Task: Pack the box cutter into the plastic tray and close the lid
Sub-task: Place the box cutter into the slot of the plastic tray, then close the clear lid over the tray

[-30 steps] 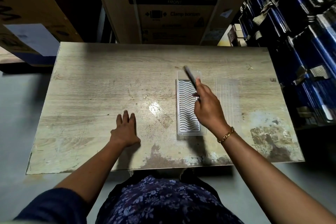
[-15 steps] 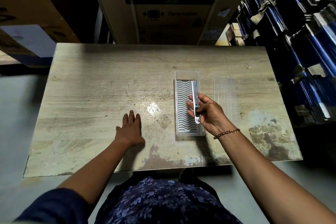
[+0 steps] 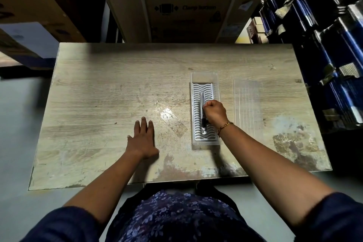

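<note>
1. A worn wooden table [image 3: 102,92] is seen, its finish scuffed and peeling along the near edge.
2. A clear plastic tray [image 3: 204,76] is set on its right half.
3. A transparent lid [image 3: 247,102] is laid just beside the tray.
4. The left hand [image 3: 143,140] is pressed flat on the table.

Left hand [image 3: 143,139] lies flat, palm down, fingers together and pointing toward the far edge of the worn, pale wood-grain desk [image 3: 98,94], just left of its middle near the front edge. Bare left forearm runs back to a dark blue sleeve. Right hand [image 3: 214,113] is curled, fingertips pinched downward, right of centre, with a gold chain bracelet [image 3: 225,126] at the wrist; its forearm angles back toward the front right.
</note>
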